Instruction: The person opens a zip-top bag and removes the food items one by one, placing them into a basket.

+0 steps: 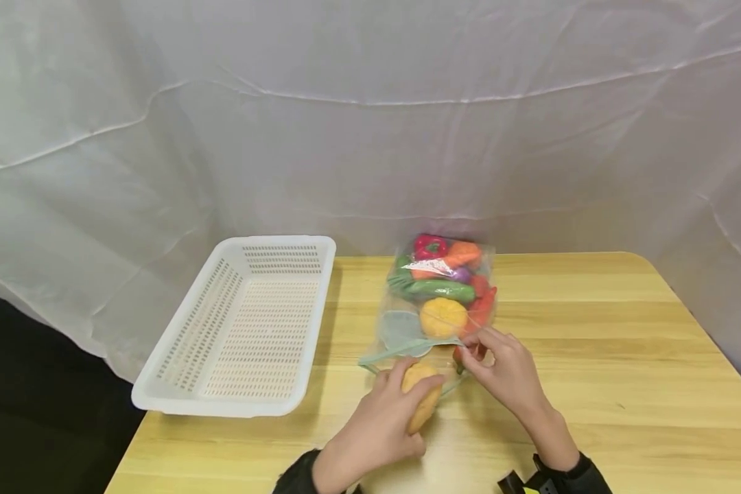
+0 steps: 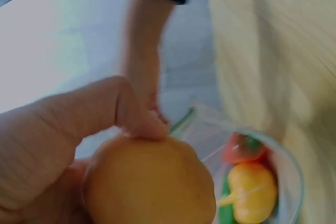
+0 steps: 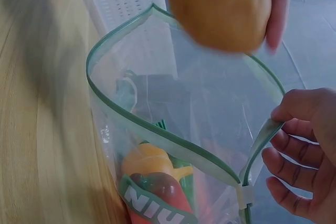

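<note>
My left hand (image 1: 373, 422) holds a tan potato (image 1: 426, 403), thumb on one side and fingers on the other. It hovers at the mouth of a clear zip bag (image 3: 210, 98) with a green rim. On the rim's right side, my right hand (image 1: 508, 370) pinches the edge near the white slider (image 3: 244, 196); the mouth gapes wide. Inside lie a yellow pumpkin (image 1: 443, 318), a green cucumber (image 1: 447, 291), a dark red bell pepper (image 1: 430, 247), an orange piece (image 1: 463, 254) and several red pieces. In the right wrist view, the potato partly covers the left fingers.
A white perforated basket (image 1: 322, 322) stands on the wooden table (image 1: 593, 357), left of the bag. Pale cloth (image 1: 377, 151) hangs behind the table's back edge. Dark cloth (image 1: 43, 391) shows beyond the left edge.
</note>
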The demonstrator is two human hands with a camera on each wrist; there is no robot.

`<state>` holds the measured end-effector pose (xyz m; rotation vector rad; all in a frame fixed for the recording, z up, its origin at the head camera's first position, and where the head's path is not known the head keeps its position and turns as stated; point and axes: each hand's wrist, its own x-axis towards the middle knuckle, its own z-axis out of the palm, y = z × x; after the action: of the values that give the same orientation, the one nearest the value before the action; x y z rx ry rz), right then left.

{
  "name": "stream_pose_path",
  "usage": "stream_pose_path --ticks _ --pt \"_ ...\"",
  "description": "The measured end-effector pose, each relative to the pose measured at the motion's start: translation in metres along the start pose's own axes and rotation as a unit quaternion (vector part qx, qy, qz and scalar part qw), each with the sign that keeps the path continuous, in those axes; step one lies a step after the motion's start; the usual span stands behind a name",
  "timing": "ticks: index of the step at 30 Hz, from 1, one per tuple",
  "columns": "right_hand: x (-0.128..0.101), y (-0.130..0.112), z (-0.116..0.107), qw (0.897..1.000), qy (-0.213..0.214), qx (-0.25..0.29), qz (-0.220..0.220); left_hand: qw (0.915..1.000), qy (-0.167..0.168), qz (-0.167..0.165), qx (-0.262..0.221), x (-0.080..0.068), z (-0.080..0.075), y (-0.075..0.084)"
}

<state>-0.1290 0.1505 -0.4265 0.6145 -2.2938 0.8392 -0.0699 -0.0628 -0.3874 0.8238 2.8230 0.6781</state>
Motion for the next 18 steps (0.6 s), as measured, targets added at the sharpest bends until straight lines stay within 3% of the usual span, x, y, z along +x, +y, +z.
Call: stream_pose_path --ticks 3,7,10,12,14,18 --pt "-0.001 0.000 0.000 1.000 -0.001 0.003 0.004 0.9993 0.025 -0.024 -0.017 -0.022 -0.012 -0.004" --pt "-0.001 -0.001 -0.001 1.000 -0.005 0.005 0.007 0.9918 0.111 -0.063 -0.013 -0.043 -0.030 -0.017" --pt "-0.001 -0.001 -0.002 1.000 -0.007 0.005 0.006 0.9764 0.196 -0.090 0.009 -0.052 -0.042 -0.035" --pt "-0.001 -0.001 -0.002 1.000 -0.008 0.005 0.006 0.9646 0.235 -0.117 0.025 -0.055 -0.049 -0.049" --pt "-0.001 0.000 -0.002 1.000 -0.010 0.005 0.006 0.9545 0.258 -0.146 0.034 -0.056 -0.055 -0.062" --pt "-0.002 0.000 -0.002 1.000 -0.015 0.008 0.011 0.9438 0.264 -0.196 0.036 -0.057 -0.058 -0.085"
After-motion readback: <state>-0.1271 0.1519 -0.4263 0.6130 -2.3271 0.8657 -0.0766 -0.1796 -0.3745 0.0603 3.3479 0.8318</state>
